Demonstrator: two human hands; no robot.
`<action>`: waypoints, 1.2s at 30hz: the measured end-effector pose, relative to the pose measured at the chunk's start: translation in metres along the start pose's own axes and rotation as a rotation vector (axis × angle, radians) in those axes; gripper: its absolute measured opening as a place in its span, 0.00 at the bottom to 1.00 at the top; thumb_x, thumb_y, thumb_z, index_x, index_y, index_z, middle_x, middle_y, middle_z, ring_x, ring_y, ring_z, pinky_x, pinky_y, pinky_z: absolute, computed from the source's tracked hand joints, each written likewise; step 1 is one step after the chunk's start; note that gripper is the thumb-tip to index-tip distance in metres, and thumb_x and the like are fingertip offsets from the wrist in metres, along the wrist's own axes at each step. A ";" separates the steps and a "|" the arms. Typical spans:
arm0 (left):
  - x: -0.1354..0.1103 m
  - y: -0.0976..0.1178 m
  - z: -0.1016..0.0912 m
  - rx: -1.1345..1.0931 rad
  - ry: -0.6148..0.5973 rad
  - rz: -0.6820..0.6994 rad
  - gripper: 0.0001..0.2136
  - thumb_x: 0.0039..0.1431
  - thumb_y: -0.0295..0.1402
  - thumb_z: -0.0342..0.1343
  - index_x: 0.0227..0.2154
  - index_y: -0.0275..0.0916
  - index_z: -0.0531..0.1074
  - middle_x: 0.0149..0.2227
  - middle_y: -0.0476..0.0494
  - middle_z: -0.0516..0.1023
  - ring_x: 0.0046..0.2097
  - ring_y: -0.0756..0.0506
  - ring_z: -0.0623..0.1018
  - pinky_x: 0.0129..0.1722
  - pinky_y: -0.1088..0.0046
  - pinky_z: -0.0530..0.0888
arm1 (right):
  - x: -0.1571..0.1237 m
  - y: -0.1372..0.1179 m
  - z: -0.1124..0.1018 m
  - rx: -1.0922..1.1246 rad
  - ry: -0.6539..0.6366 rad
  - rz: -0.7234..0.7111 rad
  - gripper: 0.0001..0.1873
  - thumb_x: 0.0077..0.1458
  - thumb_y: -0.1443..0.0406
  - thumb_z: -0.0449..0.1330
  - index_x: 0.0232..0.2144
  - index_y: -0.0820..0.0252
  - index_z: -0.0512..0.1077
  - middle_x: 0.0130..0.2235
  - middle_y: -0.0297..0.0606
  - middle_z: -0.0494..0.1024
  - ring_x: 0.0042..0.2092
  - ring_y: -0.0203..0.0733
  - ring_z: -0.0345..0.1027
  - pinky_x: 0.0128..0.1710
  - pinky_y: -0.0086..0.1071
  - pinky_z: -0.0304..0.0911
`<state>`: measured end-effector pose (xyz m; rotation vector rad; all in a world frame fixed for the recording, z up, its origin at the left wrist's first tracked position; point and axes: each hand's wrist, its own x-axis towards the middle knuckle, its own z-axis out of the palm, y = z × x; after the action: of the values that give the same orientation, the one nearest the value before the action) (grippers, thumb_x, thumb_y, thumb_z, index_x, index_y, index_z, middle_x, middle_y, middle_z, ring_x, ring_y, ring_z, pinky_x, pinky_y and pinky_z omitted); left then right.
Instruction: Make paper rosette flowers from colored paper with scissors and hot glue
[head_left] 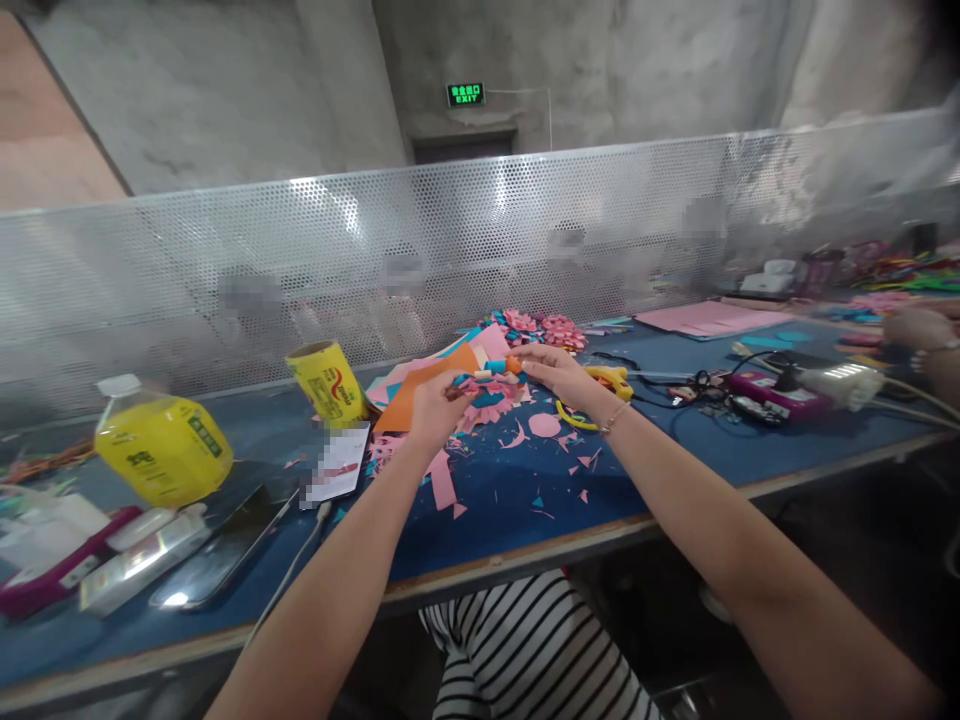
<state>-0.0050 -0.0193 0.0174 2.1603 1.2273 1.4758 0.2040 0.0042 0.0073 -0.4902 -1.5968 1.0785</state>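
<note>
Above the middle of the table, my left hand (436, 405) and my right hand (553, 368) hold a small paper piece (495, 368) between them. It shows curled bits of blue, orange and cream. The fingers of both hands are pinched at its two ends. Below it lies a pink fringed paper shape (487, 408) among pink scraps. Orange paper sheets (420, 390) rest behind my left hand. A yellow-handled tool (611, 380), its kind unclear, lies beside my right wrist. Just behind the hands sit several pink and blue paper rosettes (525, 325).
A yellow cardboard tube (328, 382), a phone (341, 465) with a cable and a yellow bottle (161, 445) stand or lie at left. Right are a purple power strip (780, 395), cables and pink sheets (720, 317). A perforated metal screen (465, 240) borders the back. Another person's hand (911, 328) shows far right.
</note>
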 end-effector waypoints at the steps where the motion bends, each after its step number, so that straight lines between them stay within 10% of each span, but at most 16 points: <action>1: 0.000 0.000 -0.001 0.053 0.017 0.037 0.04 0.44 0.30 0.58 0.25 0.36 0.72 0.23 0.51 0.73 0.26 0.51 0.70 0.27 0.76 0.66 | 0.000 -0.001 0.000 -0.025 -0.018 -0.019 0.16 0.46 0.58 0.64 0.39 0.55 0.72 0.35 0.33 0.76 0.37 0.34 0.70 0.41 0.31 0.64; 8: -0.001 -0.007 -0.002 0.295 0.111 0.404 0.08 0.47 0.22 0.52 0.28 0.39 0.72 0.31 0.47 0.78 0.36 0.47 0.75 0.38 0.70 0.70 | -0.005 -0.008 0.003 -0.315 -0.095 -0.164 0.11 0.47 0.61 0.63 0.35 0.58 0.72 0.38 0.37 0.75 0.41 0.38 0.69 0.45 0.37 0.64; 16: -0.003 -0.003 -0.004 0.487 0.332 0.832 0.07 0.52 0.23 0.52 0.25 0.41 0.71 0.28 0.48 0.76 0.34 0.48 0.71 0.37 0.70 0.66 | -0.006 -0.008 0.013 -0.814 -0.048 -0.666 0.07 0.49 0.69 0.58 0.33 0.56 0.70 0.36 0.37 0.75 0.43 0.40 0.67 0.45 0.41 0.63; 36: -0.007 0.006 -0.006 0.538 0.368 0.955 0.08 0.53 0.22 0.52 0.25 0.41 0.70 0.27 0.49 0.76 0.32 0.49 0.70 0.35 0.71 0.64 | -0.012 -0.010 0.017 -1.137 -0.052 -0.835 0.18 0.47 0.76 0.53 0.39 0.56 0.70 0.39 0.38 0.74 0.44 0.41 0.64 0.45 0.40 0.62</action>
<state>-0.0080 -0.0291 0.0191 3.2184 0.7199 2.1424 0.1943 -0.0168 0.0092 -0.4248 -2.0687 -0.5151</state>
